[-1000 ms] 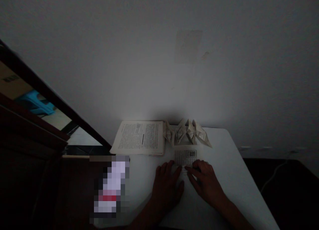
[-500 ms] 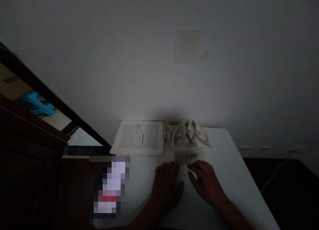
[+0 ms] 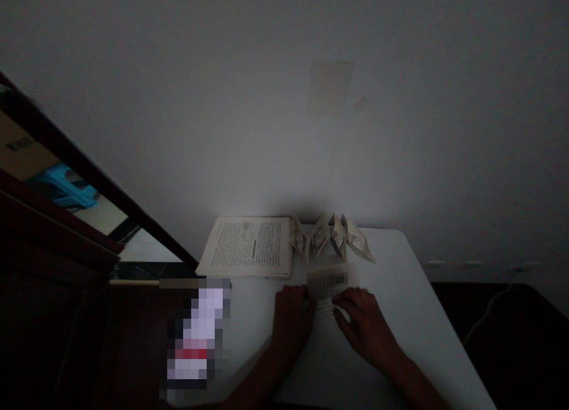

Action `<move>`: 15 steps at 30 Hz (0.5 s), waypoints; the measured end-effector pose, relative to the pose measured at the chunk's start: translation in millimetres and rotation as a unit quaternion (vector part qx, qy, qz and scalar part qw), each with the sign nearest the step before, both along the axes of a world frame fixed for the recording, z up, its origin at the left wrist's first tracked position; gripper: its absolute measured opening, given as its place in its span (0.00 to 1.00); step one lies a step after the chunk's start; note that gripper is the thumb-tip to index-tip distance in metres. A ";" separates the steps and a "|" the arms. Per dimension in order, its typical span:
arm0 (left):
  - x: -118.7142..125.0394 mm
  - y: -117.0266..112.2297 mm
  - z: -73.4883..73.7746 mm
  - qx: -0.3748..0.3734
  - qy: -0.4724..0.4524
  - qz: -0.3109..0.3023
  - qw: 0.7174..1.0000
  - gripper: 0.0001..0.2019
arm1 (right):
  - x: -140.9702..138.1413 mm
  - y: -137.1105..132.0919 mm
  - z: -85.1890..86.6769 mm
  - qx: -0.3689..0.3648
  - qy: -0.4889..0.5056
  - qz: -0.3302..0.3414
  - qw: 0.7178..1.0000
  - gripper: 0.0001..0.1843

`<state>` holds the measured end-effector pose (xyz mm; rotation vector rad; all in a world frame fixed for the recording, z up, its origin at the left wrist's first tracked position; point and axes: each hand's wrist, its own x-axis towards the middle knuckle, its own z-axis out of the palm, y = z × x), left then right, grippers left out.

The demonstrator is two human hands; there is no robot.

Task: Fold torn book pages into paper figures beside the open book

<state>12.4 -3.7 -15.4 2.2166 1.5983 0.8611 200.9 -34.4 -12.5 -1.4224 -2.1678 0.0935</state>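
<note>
A small folded piece of printed paper lies near the middle of the white table, its upper part tilted up a little. My left hand has curled fingers and grips the paper's left edge, with the thumb tucked in beside it. On the opposite side, my right hand holds the lower right part between bent fingers and thumb. Just beyond the paper, several folded paper boats stand in a row by the wall. Dim light hides the exact finger contact.
An open stack of printed pages lies at the table's back left. The white table meets a grey wall. A blurred-out item is at the left edge. Farther left are a dark frame and a blue stool.
My left hand has drawn its thumb in and curled its fingers at the paper's left edge. The paper has shifted slightly left and tilted. My right hand stays almost in place.
</note>
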 end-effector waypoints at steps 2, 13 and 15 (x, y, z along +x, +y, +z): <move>0.9 3.0 0.1 0.003 0.028 -0.015 0.999 0.04 | 0.4 -0.8 0.2 -0.003 0.005 0.001 1.000 0.10; -10.3 8.1 20.6 -0.118 -0.077 -0.030 0.990 0.05 | 14.7 -1.1 0.7 0.011 0.059 -0.016 0.998 0.08; -11.3 9.5 27.6 -0.136 -0.113 -0.023 0.984 0.05 | 16.5 -0.2 2.3 0.015 0.065 -0.026 0.997 0.07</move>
